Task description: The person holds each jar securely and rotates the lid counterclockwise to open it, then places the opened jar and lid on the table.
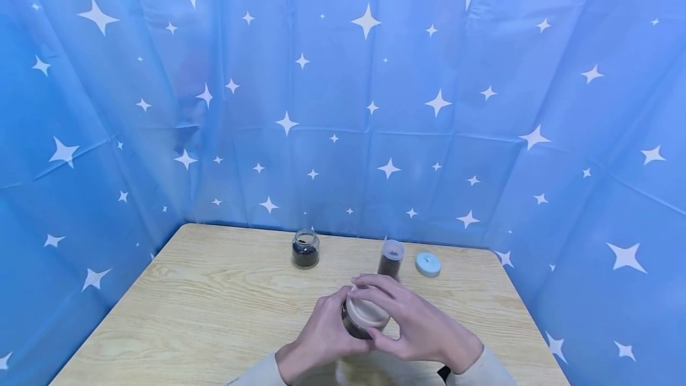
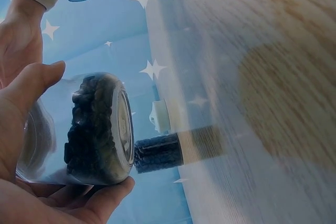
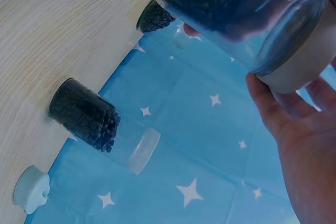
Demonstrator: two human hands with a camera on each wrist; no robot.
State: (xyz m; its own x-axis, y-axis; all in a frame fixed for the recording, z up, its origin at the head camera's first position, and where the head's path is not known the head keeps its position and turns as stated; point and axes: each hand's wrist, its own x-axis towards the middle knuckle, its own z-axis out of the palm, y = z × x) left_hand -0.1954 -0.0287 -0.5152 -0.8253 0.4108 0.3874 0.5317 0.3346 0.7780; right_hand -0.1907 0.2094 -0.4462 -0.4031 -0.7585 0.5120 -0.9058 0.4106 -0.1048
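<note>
A clear glass jar (image 2: 94, 129), partly filled with dark bean-like pieces, is held above the table in front of me. My left hand (image 1: 328, 327) grips the jar's body, thumb on one side and fingers on the other. On the jar's mouth sits a whitish round lid (image 1: 368, 313). My right hand (image 1: 420, 323) grips this lid by its rim, fingers on the far side and thumb on the near side. From the right wrist, the lid (image 3: 302, 64) shows between the thumb and fingers of the right hand (image 3: 310, 150).
Behind the hands stands a tall clear container (image 1: 391, 258) of dark pieces with a translucent rim or cap. To its right lies a pale blue lid (image 1: 428, 264). An uncovered glass jar (image 1: 305, 250) stands back left on the wooden table (image 1: 203, 302). A starred blue curtain (image 1: 332, 94) surrounds it.
</note>
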